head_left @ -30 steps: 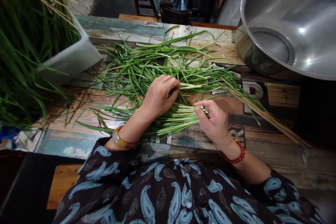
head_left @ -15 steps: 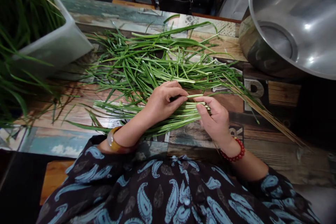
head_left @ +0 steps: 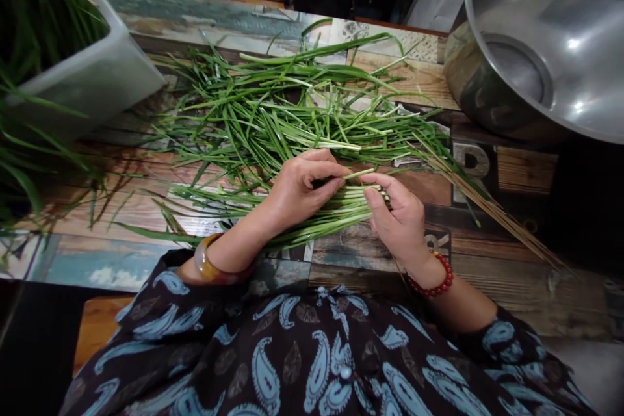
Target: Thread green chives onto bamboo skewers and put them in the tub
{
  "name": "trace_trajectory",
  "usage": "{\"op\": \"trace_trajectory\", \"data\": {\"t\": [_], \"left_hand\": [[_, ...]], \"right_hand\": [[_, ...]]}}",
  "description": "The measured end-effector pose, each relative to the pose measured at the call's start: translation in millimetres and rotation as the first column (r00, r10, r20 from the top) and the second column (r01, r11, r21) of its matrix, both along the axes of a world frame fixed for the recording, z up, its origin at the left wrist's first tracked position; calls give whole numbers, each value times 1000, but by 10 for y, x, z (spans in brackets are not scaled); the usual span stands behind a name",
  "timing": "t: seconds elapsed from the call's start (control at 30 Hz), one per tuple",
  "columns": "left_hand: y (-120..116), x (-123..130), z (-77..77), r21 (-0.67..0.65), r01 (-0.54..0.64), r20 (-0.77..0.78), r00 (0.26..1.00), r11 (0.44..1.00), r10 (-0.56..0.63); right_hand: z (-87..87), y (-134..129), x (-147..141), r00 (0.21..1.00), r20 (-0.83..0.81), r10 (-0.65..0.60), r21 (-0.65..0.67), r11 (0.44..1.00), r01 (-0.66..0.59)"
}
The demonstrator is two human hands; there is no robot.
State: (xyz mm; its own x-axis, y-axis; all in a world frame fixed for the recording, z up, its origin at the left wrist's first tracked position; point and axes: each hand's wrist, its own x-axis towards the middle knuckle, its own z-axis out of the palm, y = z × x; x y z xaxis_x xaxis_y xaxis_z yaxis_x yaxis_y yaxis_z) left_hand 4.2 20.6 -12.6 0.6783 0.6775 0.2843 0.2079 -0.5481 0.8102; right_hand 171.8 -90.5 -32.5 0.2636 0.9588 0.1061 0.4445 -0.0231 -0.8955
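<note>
One stalk (head_left: 359, 173) is pinched by left fingers (head_left: 327, 192), a gathered bunch (head_left: 336, 213) by right fingers (head_left: 377, 203); a pile (head_left: 273, 120) lies ungathered.

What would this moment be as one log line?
Left hand: pinching green stalk; right hand: holding bundle near one end; loose greens: beyond both hands; metal basin: right side

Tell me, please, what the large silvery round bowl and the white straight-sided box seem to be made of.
The bowl: shiny polished metal, probably stainless steel, given its bright highlights. The box: dull, smooth, likely plastic, judging by its even pale wall, though foam remains possible.
</note>
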Motion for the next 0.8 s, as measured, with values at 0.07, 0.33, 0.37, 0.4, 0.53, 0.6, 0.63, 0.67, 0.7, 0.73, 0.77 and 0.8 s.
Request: {"op": "trace_trajectory", "data": {"t": [0.07,0.33,0.37,0.4,0.53,0.6,0.63,0.67,0.7,0.73,0.77,0.8], "left_hand": [[2,0,-3,-4,0,-2,1000,1000,0],[7,4,-11,-7,-3,14,1000,1000,3],[9,4,-12,-1,-1,13,1000,1000,1],[10,3,-12,5,2,11,1000,1000,-3],[14,2,-13,24,16,-1,1000,1000,-16],[13,2,-14,43,19,-3,1000,999,-19],[13,2,-15,58,21,-8,1000,998,-20],[13,1,-16,75,24,-15,1000,997,-23],[14,-1,-18,92,28,-25,999,995,-26],[15,-3,-21,107,34,-35,999,994,-30],[16,-5,-24,119,40,-44,998,992,-35],[18,-7,-28,131,45,-50,998,990,-39]], "right_hand": [[9,1,-4,1000,-1,-7,-2,1000,7],[12,-8,-11,1000,-21,2,-3,1000,-2],[10,-7,-11,1000,-20,0,-5,1000,0],[6,-5,-10,1000,-18,-2,-6,1000,2],[-5,4,-8,1000,-4,-9,-17,1000,9],[-5,6,-7,1000,3,-11,-25,1000,11],[-3,7,-7,1000,5,-11,-28,1000,11],[0,7,-6,1000,6,-9,-30,999,10],[4,6,-6,1000,6,-9,-31,999,9],[6,6,-5,1000,6,-8,-31,999,8],[7,6,-4,1000,6,-8,-31,999,9],[6,6,-3,1000,7,-7,-31,999,8]]}}
